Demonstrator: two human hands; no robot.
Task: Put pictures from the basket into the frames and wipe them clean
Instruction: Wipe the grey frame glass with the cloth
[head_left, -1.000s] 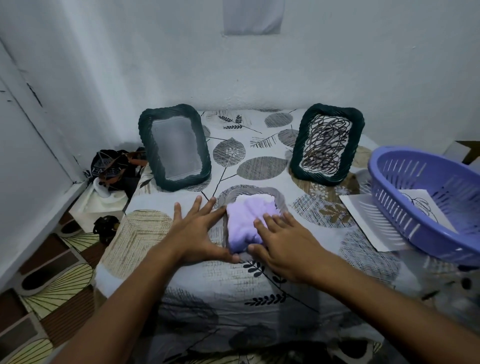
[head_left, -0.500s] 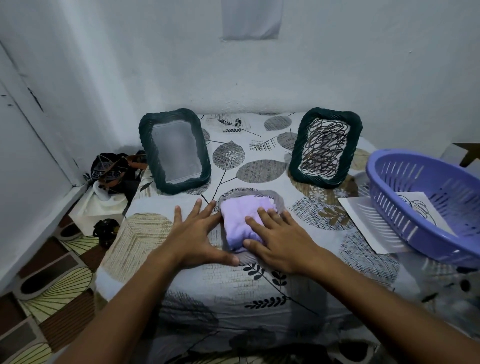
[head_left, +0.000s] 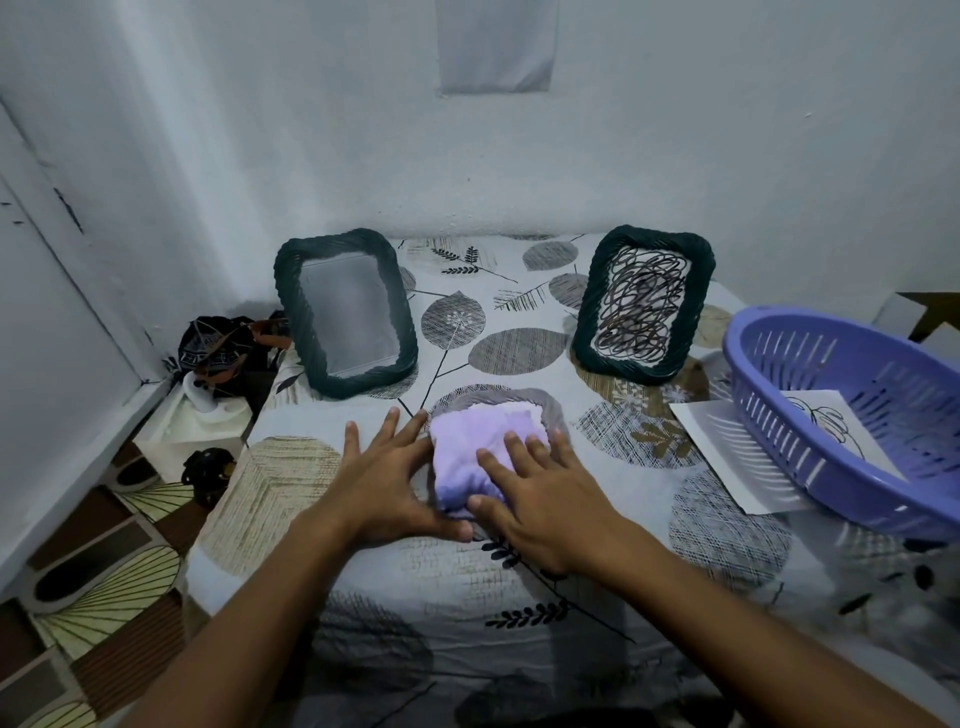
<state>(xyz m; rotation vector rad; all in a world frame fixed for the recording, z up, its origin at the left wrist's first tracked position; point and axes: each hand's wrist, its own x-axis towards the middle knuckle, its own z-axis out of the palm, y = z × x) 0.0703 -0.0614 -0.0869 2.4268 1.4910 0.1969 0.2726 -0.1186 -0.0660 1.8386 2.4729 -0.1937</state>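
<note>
A folded lilac cloth (head_left: 470, 441) lies in the middle of the table. My left hand (head_left: 387, 480) lies flat beside its left edge, thumb touching the cloth's near corner. My right hand (head_left: 540, 499) rests flat on the cloth's right half with fingers straight. Two dark green woven frames stand at the back: the left frame (head_left: 345, 312) shows a blank grey pane, the right frame (head_left: 644, 304) shows a dark scribble picture. A purple basket (head_left: 779, 415) at the right holds a line-drawing picture (head_left: 831, 426).
A white sheet (head_left: 727, 452) lies half under the basket. The table has a leaf-patterned cloth (head_left: 519, 353) and stands in a corner of white walls. Bags and a white container (head_left: 208, 410) sit on the floor to the left.
Both hands stay on the folded cloth with only slight shifts of the fingers; the cloth has been pressed a little flatter. The view has tilted slightly.
</note>
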